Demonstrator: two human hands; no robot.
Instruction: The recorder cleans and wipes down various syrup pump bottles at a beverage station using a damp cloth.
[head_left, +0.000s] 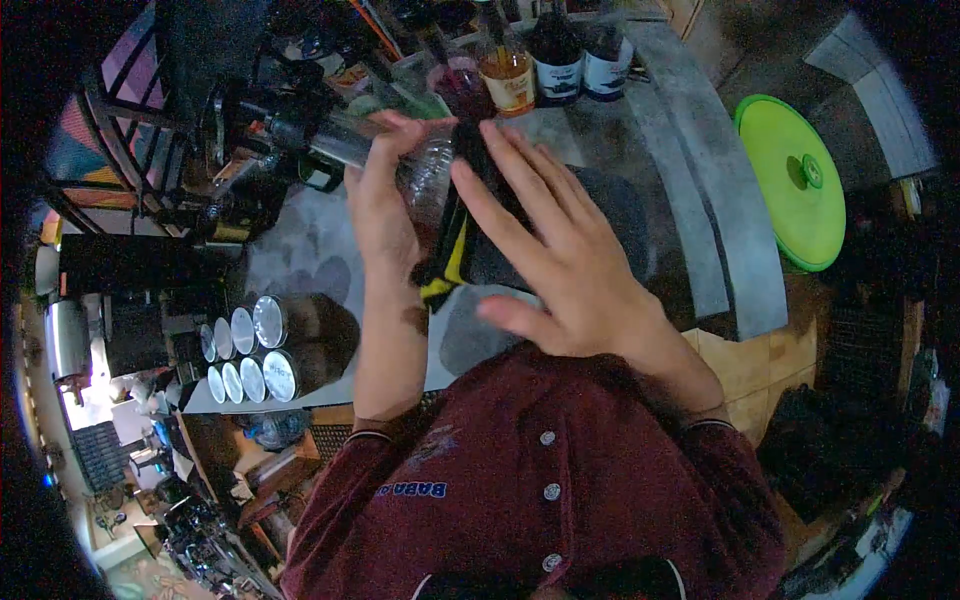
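Note:
My left hand (386, 195) is raised over the grey counter (300, 225), its fingers bent and one stretched to the right. Beside it, partly hidden, is a clear ribbed plastic piece (431, 172), perhaps a cup or cups; whether the hand grips it I cannot tell. My right hand (570, 255) is spread, back up, with thumb and fingers apart and nothing held. Between the hands lies a black object with a yellow edge (448, 274), its kind unclear in the dim light. The right fingertips overlap a dark shape in this view; contact cannot be judged.
Labelled bottles stand along the far edge, including an amber bottle (508, 79) and a dark bottle (556, 64). Several containers with pale round lids (268, 322) are at left. A black machine (259, 112) stands beyond them. At right is a round green lid (795, 210).

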